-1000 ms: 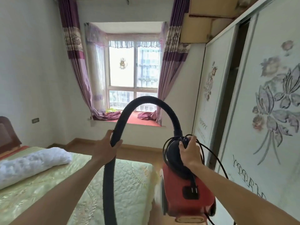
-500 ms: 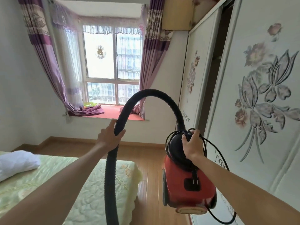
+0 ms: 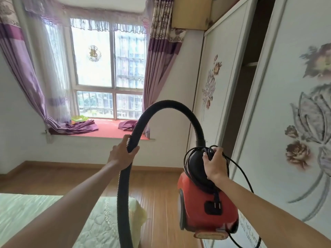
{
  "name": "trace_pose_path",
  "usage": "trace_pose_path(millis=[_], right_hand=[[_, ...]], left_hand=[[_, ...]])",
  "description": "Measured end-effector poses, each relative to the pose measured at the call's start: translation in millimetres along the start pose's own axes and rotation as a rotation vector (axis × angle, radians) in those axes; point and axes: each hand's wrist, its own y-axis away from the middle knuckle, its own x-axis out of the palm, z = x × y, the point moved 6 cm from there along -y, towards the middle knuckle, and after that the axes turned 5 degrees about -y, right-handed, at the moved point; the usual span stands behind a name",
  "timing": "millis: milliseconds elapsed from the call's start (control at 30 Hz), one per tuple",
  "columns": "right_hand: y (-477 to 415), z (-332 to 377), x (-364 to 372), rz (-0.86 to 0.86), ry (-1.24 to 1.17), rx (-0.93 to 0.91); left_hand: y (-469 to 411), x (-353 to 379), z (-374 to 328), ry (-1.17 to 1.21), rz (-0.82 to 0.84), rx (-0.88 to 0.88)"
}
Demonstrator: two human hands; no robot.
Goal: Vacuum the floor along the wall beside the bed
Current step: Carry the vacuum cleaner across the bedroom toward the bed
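step: carrying, not yet vacuuming | left hand (image 3: pixel 123 154): wrapped round hose (image 3: pixel 166 104) | right hand (image 3: pixel 213 165): gripping handle of vacuum (image 3: pixel 200 212), held in air over floor (image 3: pixel 157 194) between bed (image 3: pixel 26 212) and wardrobe (image 3: pixel 279 140) | risk: loose cord (image 3: pixel 240 169) snagging or tripping; swinging body knocking wardrobe door

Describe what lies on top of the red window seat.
Purple cloth lies bunched at its left, something green behind that, and a smaller purple heap to the right. The black hose crosses the window seat near its right end, hiding that part.
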Motion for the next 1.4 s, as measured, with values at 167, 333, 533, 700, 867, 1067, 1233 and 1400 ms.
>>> trace_pose_path(millis=[167,333,533,700,867,1067,1233,1400], right_hand=[[-60,2,25,-0.015,0.006,0.001],[-112,-3,47,-0.012,0.010,-0.021],[-184,-23,77,0.005,-0.002,-0.029],[-260,-45,106,0.028,-0.029,-0.020],[-330,-58,138,0.081,-0.022,-0.034],[-389,-66,173,0.105,-0.014,-0.051],[-426,-71,206,0.117,-0.035,-0.040],[-463,-71,256,0.130,-0.038,-0.013]], left_hand=[[-60,29,6,0.031,0.002,0.026],[-108,55,12,0.030,-0.014,0.030],[-172,99,23,0.008,-0.019,0.004],[-237,145,21,-0.013,-0.014,-0.010],[-293,184,19,-0.019,-0.032,-0.040],[-341,208,29,-0.022,-0.056,-0.085],[-384,225,43,-0.043,-0.056,-0.086],[-435,242,76,-0.062,-0.047,-0.091]])
